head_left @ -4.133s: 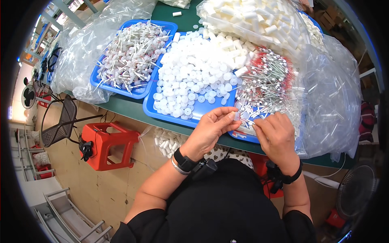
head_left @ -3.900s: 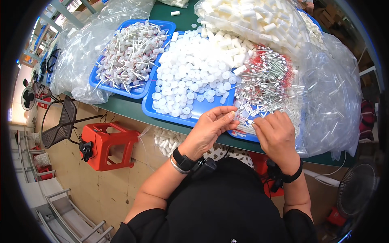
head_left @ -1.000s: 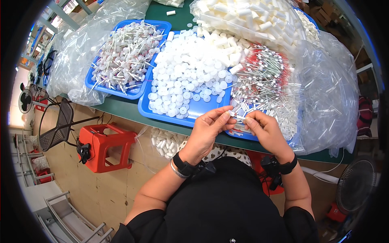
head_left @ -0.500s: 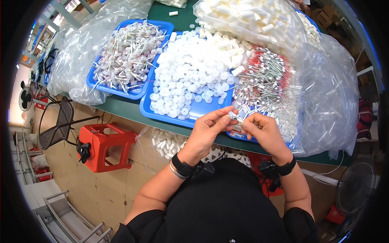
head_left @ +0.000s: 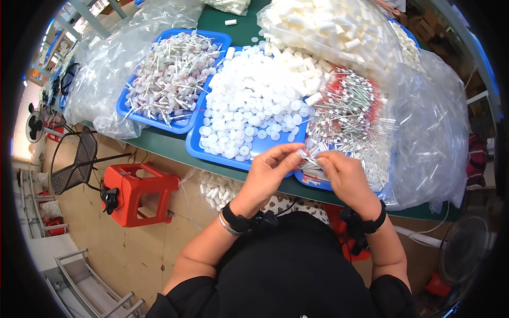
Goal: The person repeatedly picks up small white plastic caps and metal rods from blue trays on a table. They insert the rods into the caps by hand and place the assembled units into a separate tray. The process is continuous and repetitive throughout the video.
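My left hand (head_left: pixel 269 172) is closed in a pinch on a small white plastic piece (head_left: pixel 304 154), over the near edge of the trays. Fingertips of my right hand (head_left: pixel 344 174) pinch the other end of it, a thin white stem; much of the piece is hidden by the fingers. Beyond the left hand is a blue tray (head_left: pixel 268 143) of translucent white discs (head_left: pixel 238 119). Under and beyond the right hand, another blue tray (head_left: pixel 314 183) carries thin metal-and-white sticks (head_left: pixel 344 114), some with red parts.
On the left, a blue tray (head_left: pixel 123 109) is heaped with disc-and-stick pieces. A clear bag of cream cylinders (head_left: pixel 328 24) lies at the back, and crumpled plastic bags (head_left: pixel 429 132) flank the trays. A red stool (head_left: pixel 140 185) and a fan (head_left: pixel 465 246) stand by the green table.
Both hands stay together over the trays, with only small finger shifts around the piece. The whole view has shifted slightly.
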`<control>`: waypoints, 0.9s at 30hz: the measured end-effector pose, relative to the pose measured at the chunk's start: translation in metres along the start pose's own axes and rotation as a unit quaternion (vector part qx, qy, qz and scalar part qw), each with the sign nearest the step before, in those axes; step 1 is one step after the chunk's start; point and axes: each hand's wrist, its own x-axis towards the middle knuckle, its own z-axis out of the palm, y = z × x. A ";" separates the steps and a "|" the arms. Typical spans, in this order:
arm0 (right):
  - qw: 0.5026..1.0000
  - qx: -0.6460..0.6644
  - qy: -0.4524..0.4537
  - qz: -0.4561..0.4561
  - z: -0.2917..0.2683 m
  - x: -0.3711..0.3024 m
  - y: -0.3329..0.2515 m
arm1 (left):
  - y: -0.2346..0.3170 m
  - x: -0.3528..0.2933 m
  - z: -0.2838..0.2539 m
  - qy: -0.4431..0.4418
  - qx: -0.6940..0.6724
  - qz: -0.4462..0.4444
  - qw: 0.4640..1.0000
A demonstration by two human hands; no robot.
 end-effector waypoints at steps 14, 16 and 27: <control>0.942 -0.332 0.012 -0.052 0.000 0.027 0.043 | 0.148 0.043 -0.224 0.575 0.409 0.339 0.623; 0.946 -0.318 0.019 -0.058 -0.003 0.026 0.035 | 0.126 0.039 -0.248 0.564 0.401 0.295 0.659; 0.953 -0.277 0.092 -0.077 -0.026 0.014 0.023 | 0.107 0.049 -0.254 0.521 0.524 0.217 0.638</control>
